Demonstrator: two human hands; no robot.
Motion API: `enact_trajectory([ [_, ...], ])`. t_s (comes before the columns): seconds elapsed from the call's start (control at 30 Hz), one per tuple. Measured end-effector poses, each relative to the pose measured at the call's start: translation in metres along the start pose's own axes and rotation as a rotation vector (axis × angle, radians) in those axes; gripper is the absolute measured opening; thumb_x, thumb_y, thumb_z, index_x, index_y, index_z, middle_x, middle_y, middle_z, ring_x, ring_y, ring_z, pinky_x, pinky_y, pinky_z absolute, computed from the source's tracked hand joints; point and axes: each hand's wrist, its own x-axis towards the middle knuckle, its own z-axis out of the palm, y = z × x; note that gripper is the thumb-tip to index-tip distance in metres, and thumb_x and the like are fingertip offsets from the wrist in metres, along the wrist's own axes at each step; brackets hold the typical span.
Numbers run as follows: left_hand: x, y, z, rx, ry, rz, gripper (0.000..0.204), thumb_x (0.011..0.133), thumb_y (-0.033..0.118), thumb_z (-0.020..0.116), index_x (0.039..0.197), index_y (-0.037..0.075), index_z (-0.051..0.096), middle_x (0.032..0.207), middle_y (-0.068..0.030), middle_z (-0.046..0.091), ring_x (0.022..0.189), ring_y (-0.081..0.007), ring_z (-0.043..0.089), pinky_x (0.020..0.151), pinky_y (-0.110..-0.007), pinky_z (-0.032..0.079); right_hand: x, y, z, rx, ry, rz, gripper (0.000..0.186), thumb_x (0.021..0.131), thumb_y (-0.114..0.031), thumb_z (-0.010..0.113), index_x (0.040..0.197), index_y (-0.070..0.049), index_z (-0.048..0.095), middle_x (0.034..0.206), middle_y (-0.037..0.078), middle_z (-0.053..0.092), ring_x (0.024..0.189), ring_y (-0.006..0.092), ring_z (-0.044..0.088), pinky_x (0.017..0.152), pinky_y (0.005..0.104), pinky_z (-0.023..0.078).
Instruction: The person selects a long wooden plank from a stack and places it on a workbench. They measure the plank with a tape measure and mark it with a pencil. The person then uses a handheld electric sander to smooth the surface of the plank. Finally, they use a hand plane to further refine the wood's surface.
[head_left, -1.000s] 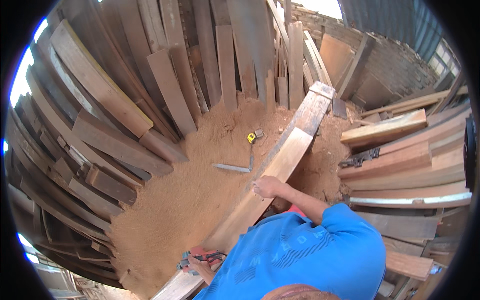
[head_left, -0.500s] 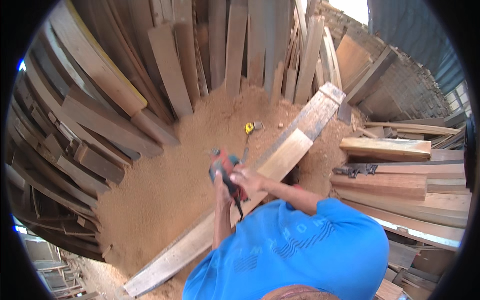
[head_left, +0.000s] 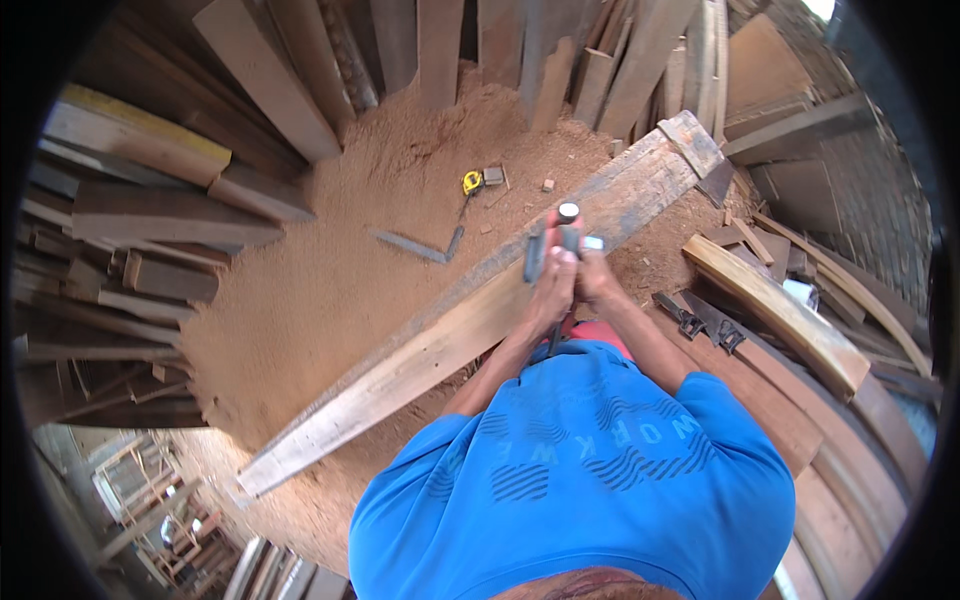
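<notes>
Sawdust-strewn floor point(head_left: 300, 340), reddish brown, fills the middle of a timber store. Nearest the camera: blue shirt point(head_left: 570, 470) at the lower edge, both forearms reaching forward from it. Left hand point(head_left: 551, 293) closed about the rear of a red and dark grey power tool point(head_left: 567, 232); right hand point(head_left: 597, 281) closed against its right side, fingers partly hidden. Tool sits over the long pale board point(head_left: 420, 345), toward its upper end; contact between them cannot be told. Board lies slantwise along a weathered beam point(head_left: 655, 185), which runs on past it to the upper right. Right of the person: stacked timbers point(head_left: 780, 310). Beyond the board, on the sawdust: grey L-shaped square point(head_left: 415, 246); farther, yellow tape measure point(head_left: 472, 182) just beside a small wood block point(head_left: 493, 176). Farthest: planks point(head_left: 440, 50) standing on end, side by side.
</notes>
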Motion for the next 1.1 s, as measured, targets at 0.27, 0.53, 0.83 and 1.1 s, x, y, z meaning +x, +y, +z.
enact_trajectory([
  [0.27, 0.004, 0.078, 0.051, 0.015, -0.249, -0.019, 0.063, 0.104, 0.045, 0.03, 0.145, -0.003, 0.032, 0.139, -0.0256, 0.047, 0.134, -0.0327, 0.043, 0.111, -0.036, 0.033, 0.006, -0.021, -0.102, 0.191, 0.206, -0.077, 0.018, 0.09, -0.021, 0.062, 0.084, -0.004, 0.063, 0.071, 0.003, 0.061, 0.054, 0.0113, 0.056, 0.047, 0.0274, 0.045],
  [0.53, -0.005, -0.017, -0.022, 0.756, 0.088, -0.362, 0.073, 0.091, 0.043, 0.056, 0.147, 0.003, 0.032, 0.148, -0.0274, 0.035, 0.14, -0.0399, 0.031, 0.116, -0.046, 0.026, 0.063, -0.047, -0.177, -0.244, 0.319, -0.151, 0.016, 0.086, -0.02, 0.062, 0.076, -0.007, 0.06, 0.063, -0.002, 0.056, 0.049, 0.0072, 0.05, 0.044, 0.0238, 0.038],
  [0.83, -0.124, -0.104, -0.064, 0.902, 0.251, -0.704, 0.084, 0.085, 0.042, 0.061, 0.149, -0.001, 0.027, 0.157, -0.0243, 0.017, 0.145, -0.0389, 0.02, 0.118, -0.048, 0.019, 0.141, -0.013, -0.238, -0.166, 0.275, -0.209, 0.017, 0.084, -0.02, 0.062, 0.075, -0.006, 0.06, 0.063, -0.001, 0.056, 0.051, 0.0081, 0.05, 0.047, 0.0261, 0.038],
  [1.1, -0.174, -0.153, -0.079, 0.717, 0.884, -1.04, 0.086, 0.085, 0.042, 0.062, 0.145, -0.009, 0.028, 0.15, -0.0287, 0.032, 0.141, -0.0411, 0.028, 0.116, -0.047, 0.023, 0.161, -0.012, -0.262, -0.919, 0.456, -0.157, 0.045, 0.081, -0.028, 0.063, 0.119, -0.003, 0.061, 0.099, 0.017, 0.065, 0.099, 0.0325, 0.063, 0.088, 0.0423, 0.047],
])
